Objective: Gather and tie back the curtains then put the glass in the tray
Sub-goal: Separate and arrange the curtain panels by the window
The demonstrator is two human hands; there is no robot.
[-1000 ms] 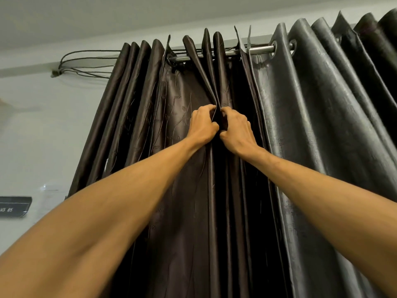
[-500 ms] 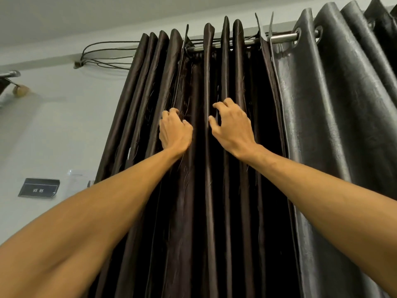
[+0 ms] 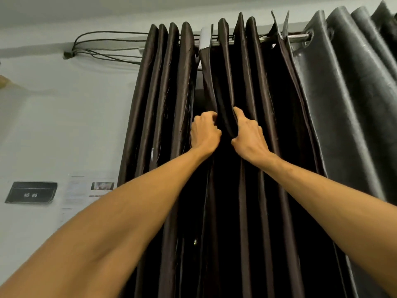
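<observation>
**Head view.** We found both hands raised against the dark brown curtain [image 3: 165, 108]. It hung from the metal rod [image 3: 297, 37] in tight upright pleats, so its long axis ran straight down from the rod and out of view below. The left hand [image 3: 205, 132] had its fingers curled round the edge of one pleat. The right hand [image 3: 250, 136], just beside it and level with it, pinched the neighbouring pleat between thumb and fingers, the forefinger lying up along the fold. Neither hand was nearer the cloth. Four pleats stood bunched to the left of the left hand, and the grey curtain [image 3: 354, 108] hung to the right of the right hand. We judged the gathering to be under way. The next move would turn on drawing the held folds sideways along the rod. No tie-back, glass or tray was in view.
</observation>
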